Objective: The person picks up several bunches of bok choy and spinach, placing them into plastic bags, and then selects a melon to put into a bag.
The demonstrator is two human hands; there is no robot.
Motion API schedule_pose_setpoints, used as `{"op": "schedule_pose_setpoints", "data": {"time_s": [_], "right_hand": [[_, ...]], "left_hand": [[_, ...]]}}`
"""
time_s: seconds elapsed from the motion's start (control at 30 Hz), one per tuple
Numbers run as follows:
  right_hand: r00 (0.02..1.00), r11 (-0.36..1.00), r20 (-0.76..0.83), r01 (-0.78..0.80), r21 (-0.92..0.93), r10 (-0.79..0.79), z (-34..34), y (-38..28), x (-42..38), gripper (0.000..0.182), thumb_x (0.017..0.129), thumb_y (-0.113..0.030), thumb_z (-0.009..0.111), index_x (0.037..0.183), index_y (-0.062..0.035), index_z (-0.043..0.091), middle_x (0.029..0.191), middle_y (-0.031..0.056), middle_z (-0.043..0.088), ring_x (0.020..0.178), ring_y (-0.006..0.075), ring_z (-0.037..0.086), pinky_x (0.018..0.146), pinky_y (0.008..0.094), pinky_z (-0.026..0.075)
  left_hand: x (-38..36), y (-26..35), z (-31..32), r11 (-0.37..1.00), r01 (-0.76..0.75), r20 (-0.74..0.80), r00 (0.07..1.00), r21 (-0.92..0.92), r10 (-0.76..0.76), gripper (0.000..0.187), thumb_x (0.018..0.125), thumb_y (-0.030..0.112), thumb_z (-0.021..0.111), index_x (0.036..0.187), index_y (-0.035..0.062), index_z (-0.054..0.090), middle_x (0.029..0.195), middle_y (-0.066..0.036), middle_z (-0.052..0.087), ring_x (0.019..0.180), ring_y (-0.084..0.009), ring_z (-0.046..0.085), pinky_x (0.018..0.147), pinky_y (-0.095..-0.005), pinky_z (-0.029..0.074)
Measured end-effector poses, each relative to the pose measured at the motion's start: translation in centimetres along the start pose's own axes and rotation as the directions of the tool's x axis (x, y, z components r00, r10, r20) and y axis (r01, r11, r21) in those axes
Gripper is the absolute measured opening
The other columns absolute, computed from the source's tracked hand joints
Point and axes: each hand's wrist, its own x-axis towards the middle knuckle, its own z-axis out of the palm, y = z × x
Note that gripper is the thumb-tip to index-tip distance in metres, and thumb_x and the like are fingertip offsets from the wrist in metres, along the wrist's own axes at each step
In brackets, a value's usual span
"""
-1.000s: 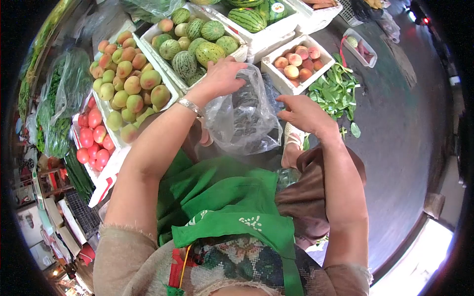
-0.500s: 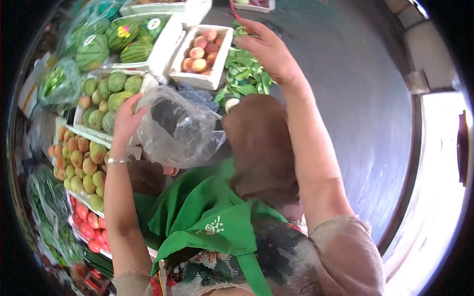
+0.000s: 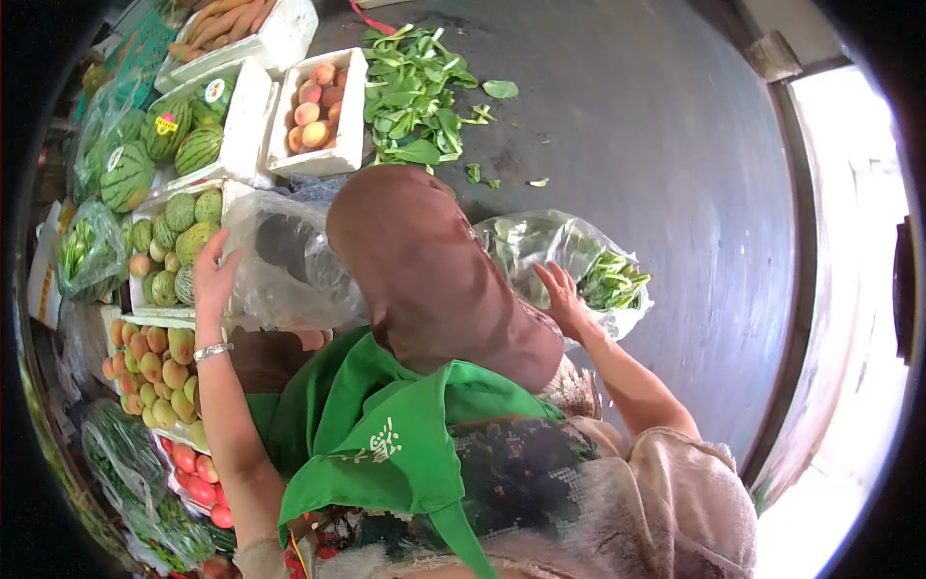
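Observation:
My left hand [image 3: 214,273] is raised at the left, beside an empty-looking clear plastic bag [image 3: 289,256], its fingers apart with nothing visible between them. On the right, my right hand [image 3: 564,301] reaches over a clear bag [image 3: 531,236] that lies on the dark floor and has green leaves [image 3: 615,280] in it. The fingers of that hand are spread over the plastic. Loose leafy greens [image 3: 410,92] lie on the floor further up, with a red strip [image 3: 371,17] at their top edge.
White boxes hold peaches [image 3: 313,111], watermelons [image 3: 166,125] and small striped melons [image 3: 178,227]. Mangoes [image 3: 164,372] and tomatoes [image 3: 198,478] are at the left. My brown-covered knee [image 3: 415,261] is between the two bags. A door frame [image 3: 796,280] stands at the right.
My right hand has come down from the red strip to the bag of greens on the right. The view has shifted, and that bag now shows. My left hand remains beside the empty-looking bag.

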Motion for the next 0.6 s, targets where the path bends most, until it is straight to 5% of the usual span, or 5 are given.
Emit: {"op": "schedule_pose_setpoints", "data": {"time_s": [0.13,0.27,0.37,0.47,0.6], "right_hand": [[0.951,0.927,-0.063,0.311,0.210,-0.304,-0.5,-1.5,-0.3,0.085,0.080,-0.029,0.074,0.149,-0.0171,0.027,0.149,0.0211,0.026,0.133,0.0432,0.033,0.107,0.0504,0.036],[0.916,0.903,-0.038,0.386,-0.188,-0.399,2.5,0.3,2.2,0.073,0.076,-0.014,0.068,0.143,-0.0106,0.038,0.137,0.0233,0.044,0.120,0.0421,0.047,0.098,0.0460,0.044],[0.987,0.979,-0.157,0.004,0.202,0.029,2.8,-0.2,3.7,0.027,0.078,-0.012,0.059,0.103,-0.0059,0.068,0.092,0.0148,0.070,0.090,0.0327,0.066,0.085,0.0367,0.051],[0.998,0.951,-0.036,-0.045,0.306,0.059,1.2,1.3,5.3,0.023,0.084,-0.013,0.051,0.099,-0.0065,0.066,0.091,0.0113,0.069,0.086,0.0261,0.066,0.074,0.0387,0.052],[0.873,0.223,0.084,-0.214,0.951,0.480,-2.3,3.3,6.7,0.026,0.095,-0.023,0.044,0.104,-0.0091,0.063,0.097,0.0065,0.067,0.084,0.0229,0.065,0.068,0.0399,0.055]], "left_hand": [[-0.3,0.1,0.3,1.000,0.009,0.014,1.000,-0.030,-0.009,0.050,0.084,0.016,0.068,0.131,0.0057,0.056,0.128,-0.016,0.059,0.112,-0.0273,0.057,0.095,-0.0355,0.045],[-0.5,-0.4,0.7,0.997,0.023,-0.012,1.000,-0.071,-0.024,0.047,0.084,0.016,0.068,0.129,0.0063,0.057,0.123,-0.018,0.061,0.107,-0.0260,0.059,0.092,-0.0345,0.046],[-0.9,-0.3,0.6,0.998,0.030,-0.014,0.999,-0.059,-0.031,0.046,0.084,0.017,0.069,0.127,0.0070,0.059,0.118,-0.016,0.063,0.102,-0.0242,0.061,0.089,-0.0340,0.047],[-1.0,-0.5,0.7,0.999,0.014,-0.032,0.999,-0.042,-0.015,0.046,0.083,0.018,0.069,0.126,0.0076,0.060,0.113,-0.015,0.065,0.098,-0.0233,0.062,0.087,-0.0341,0.048],[-1.1,-0.6,0.9,0.998,-0.013,-0.034,0.999,-0.061,0.011,0.047,0.081,0.019,0.070,0.125,0.0070,0.060,0.112,-0.015,0.066,0.098,-0.0235,0.062,0.086,-0.0345,0.049]]}}
